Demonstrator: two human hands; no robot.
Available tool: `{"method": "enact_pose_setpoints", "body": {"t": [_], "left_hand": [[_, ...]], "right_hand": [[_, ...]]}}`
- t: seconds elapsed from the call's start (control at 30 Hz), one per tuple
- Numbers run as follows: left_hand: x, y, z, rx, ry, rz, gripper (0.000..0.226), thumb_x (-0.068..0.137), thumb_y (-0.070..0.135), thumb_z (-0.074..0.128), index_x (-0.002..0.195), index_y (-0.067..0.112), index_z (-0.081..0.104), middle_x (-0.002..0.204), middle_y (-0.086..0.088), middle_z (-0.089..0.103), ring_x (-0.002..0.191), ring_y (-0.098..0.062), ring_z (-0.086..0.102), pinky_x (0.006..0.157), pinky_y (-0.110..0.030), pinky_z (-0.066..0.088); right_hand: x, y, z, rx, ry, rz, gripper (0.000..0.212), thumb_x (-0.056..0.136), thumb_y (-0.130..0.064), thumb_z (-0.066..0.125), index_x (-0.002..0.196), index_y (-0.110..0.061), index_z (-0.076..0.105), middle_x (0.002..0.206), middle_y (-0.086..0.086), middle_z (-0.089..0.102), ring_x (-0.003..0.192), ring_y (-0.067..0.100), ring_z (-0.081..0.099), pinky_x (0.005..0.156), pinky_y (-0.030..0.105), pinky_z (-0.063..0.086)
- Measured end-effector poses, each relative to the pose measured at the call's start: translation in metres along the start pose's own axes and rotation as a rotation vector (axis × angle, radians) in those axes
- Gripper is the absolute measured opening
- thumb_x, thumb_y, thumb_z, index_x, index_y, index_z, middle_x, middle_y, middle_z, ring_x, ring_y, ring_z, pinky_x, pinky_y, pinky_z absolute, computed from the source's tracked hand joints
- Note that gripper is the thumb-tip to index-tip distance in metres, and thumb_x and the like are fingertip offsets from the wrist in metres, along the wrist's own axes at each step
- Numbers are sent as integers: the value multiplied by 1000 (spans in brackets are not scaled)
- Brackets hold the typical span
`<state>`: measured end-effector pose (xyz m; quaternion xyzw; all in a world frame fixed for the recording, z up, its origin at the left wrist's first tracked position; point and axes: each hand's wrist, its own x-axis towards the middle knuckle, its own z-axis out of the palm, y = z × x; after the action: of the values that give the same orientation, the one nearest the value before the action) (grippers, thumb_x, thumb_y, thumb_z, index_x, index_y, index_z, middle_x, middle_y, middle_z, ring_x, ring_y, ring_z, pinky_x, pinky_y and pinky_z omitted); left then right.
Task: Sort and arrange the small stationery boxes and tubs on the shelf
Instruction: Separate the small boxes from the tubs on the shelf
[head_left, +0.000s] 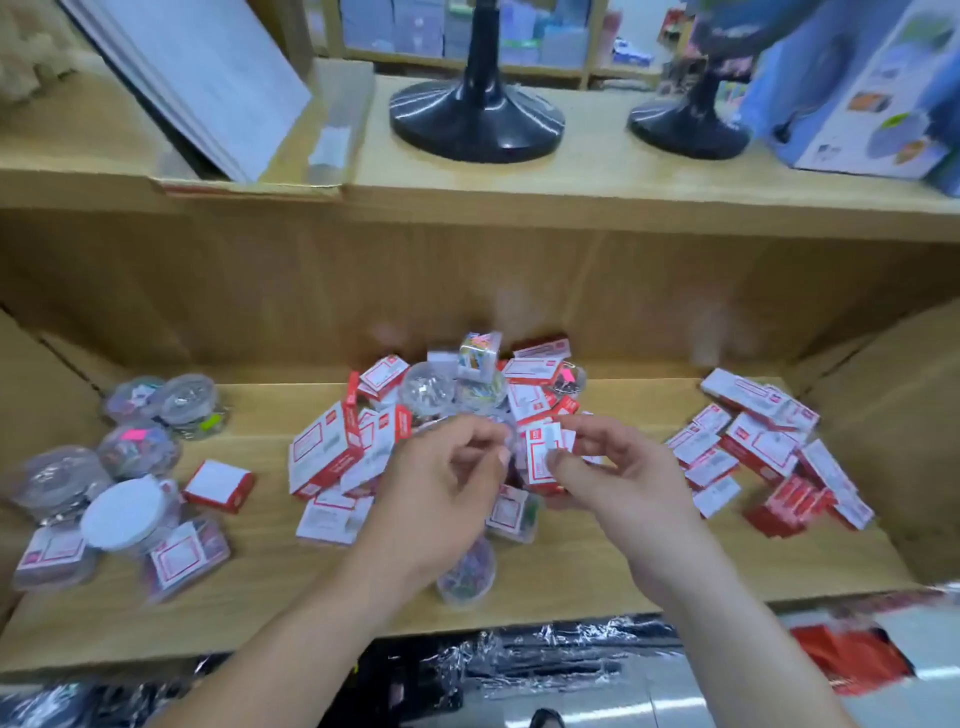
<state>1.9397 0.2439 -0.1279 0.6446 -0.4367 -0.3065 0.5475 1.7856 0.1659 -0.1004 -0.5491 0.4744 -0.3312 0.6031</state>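
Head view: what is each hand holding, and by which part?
Right hand pinches a small red-and-white box by its right edge. Left hand: fingers curled, too blurred to tell if they hold anything.

A light wooden shelf board (571, 566) carries three loose groups. At its left end stand clear round plastic tubs (187, 397), one white-lidded tub (122, 512) and clear flat packs with red-and-white labels (182, 558), with a lone red-and-white cardboard box (221, 486) just beside them. In the middle lies a jumbled heap of small red-and-white cardboard boxes (324, 454) mixed with clear tubs, one tub of what seem to be coloured clips (467, 571) lying near the front edge, and at the right end is a flatter spread of red-and-white boxes (758, 441), well apart from the heap.
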Motion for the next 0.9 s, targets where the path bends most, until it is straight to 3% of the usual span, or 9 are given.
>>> {"method": "enact_pose_setpoints", "body": {"t": [0.07,0.13,0.27,0.4,0.53,0.6,0.7,0.8,0.9], "left_hand": [[1,4,35,15,-56,-36,19,95,5,66,96,23,72,82,8,74,68,-9,68,62,-22,53],[1,5,73,105,-111,7,12,94,13,67,97,24,72,82,10,72,68,-3,66,63,-22,52],[6,-3,136,287,-184,66,22,86,38,63,105,29,71,95,16,69,88,-2,67,81,-33,58],[12,-17,172,456,-184,36,31,84,49,60,114,41,61,98,20,67,93,0,64,82,-32,56],[5,-22,186,547,-148,20,27,88,37,69,115,32,70,101,14,69,92,0,62,77,-5,40],[-1,-25,186,575,-121,11,31,87,36,68,117,26,72,102,13,69,92,-2,63,77,-7,41],[-12,-31,178,570,-77,-5,36,84,38,63,115,22,73,104,13,69,94,-5,63,85,-24,52],[-26,-31,163,543,-41,-32,40,87,45,58,120,25,71,111,15,67,102,-5,62,92,-25,51],[-41,-30,139,516,11,-12,33,90,41,60,117,25,71,110,17,66,98,2,61,88,-22,51]], "right_hand": [[6,2,-38,-93,49,-19,28,86,2,72,106,-18,71,85,2,68,66,29,69,61,41,59],[16,7,-77,-216,81,-46,32,85,-3,74,110,-22,70,86,-3,66,62,24,66,63,47,58],[39,14,-155,-479,192,-85,36,85,-12,73,117,-26,65,89,-14,66,61,4,63,64,15,51],[70,13,-207,-806,235,-129,39,85,-24,69,123,-28,65,100,-13,70,87,14,68,82,36,55],[105,6,-216,-992,142,-229,29,89,-37,64,117,-28,65,101,-6,73,98,22,66,82,41,55],[122,9,-214,-1119,101,-270,24,91,-40,63,111,-26,65,98,-2,72,97,27,64,78,40,54],[136,20,-214,-1280,131,-335,25,91,-37,64,111,-21,69,102,5,71,101,31,60,79,38,51],[133,28,-201,-1228,158,-495,30,89,-36,69,111,-16,72,108,5,68,104,30,57,84,39,49],[114,32,-154,-864,-44,-454,32,86,-37,72,114,-21,72,113,-6,69,105,17,63,85,36,53]]}}
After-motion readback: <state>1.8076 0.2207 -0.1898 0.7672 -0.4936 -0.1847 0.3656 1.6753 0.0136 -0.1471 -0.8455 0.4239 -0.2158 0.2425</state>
